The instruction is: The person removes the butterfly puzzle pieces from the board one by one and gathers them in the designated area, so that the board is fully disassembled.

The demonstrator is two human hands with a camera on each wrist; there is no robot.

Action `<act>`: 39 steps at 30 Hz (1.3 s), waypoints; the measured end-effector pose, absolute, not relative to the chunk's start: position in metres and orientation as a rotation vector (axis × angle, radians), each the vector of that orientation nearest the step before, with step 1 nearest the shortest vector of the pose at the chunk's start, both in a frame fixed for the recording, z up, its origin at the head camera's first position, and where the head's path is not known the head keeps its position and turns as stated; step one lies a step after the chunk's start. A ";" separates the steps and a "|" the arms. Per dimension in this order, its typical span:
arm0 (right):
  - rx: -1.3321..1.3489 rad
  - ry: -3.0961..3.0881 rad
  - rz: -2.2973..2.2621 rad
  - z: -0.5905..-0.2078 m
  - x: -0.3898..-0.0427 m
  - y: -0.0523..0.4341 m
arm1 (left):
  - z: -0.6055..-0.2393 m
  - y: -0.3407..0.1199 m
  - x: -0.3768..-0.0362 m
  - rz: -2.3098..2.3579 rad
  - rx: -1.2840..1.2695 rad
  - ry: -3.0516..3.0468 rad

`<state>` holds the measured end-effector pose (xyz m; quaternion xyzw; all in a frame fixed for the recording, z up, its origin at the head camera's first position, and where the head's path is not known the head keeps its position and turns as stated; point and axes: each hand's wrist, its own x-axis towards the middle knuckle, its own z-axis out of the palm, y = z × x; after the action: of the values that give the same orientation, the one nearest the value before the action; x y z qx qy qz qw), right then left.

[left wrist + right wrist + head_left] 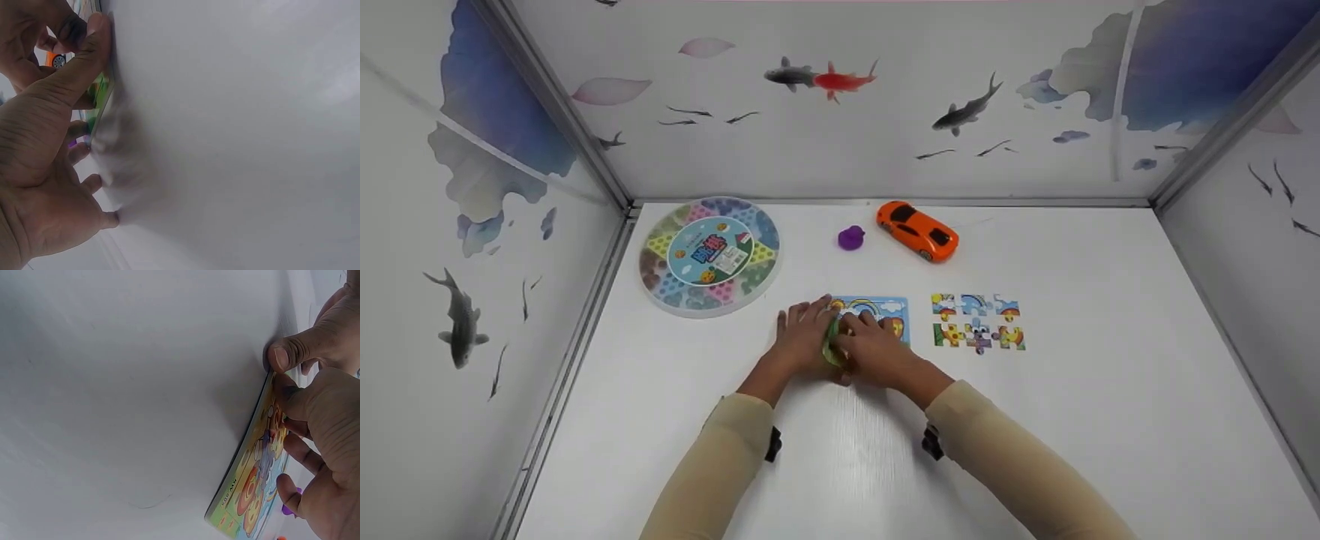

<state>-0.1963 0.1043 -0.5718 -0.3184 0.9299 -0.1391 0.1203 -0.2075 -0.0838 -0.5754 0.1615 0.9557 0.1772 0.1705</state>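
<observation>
A jigsaw puzzle board [892, 304] with a cartoon picture and green left part lies flat on the white table, partly hidden under both hands. My left hand [804, 343] holds its left end, with the thumb [84, 62] along the near edge and the other fingers spread beyond the side. Over the same corner, my right hand [881, 356] touches the board with its thumb [289, 396] and bent fingertips. Whether those fingertips pinch a piece is hidden. To the right, several loose puzzle pieces [978, 335] lie in two rows.
A round board-game box [660, 289] stands at the back left. Behind the puzzle sit a small purple duck [851, 238] and an orange toy car [917, 231]. White walls printed with fish enclose the back and sides of the table [1080, 420].
</observation>
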 end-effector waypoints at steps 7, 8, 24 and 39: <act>-0.910 2.710 -0.435 -0.570 -0.197 0.103 | -0.578 -0.083 -0.208 0.512 0.447 2.717; -0.903 2.709 -0.436 -0.570 -0.197 0.103 | -0.578 -0.083 -0.208 0.510 0.445 2.719; -0.960 2.710 -0.457 -0.574 -0.197 0.104 | -0.578 -0.085 -0.206 0.565 0.471 2.717; -1.078 2.642 -0.471 -0.570 -0.199 0.115 | -0.578 -0.084 -0.207 0.545 0.456 2.714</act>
<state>-0.1995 0.1149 -0.5701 -0.3700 0.9063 -0.1616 0.1245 -0.2069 -0.0842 -0.5777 0.1604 0.9537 0.1916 0.1674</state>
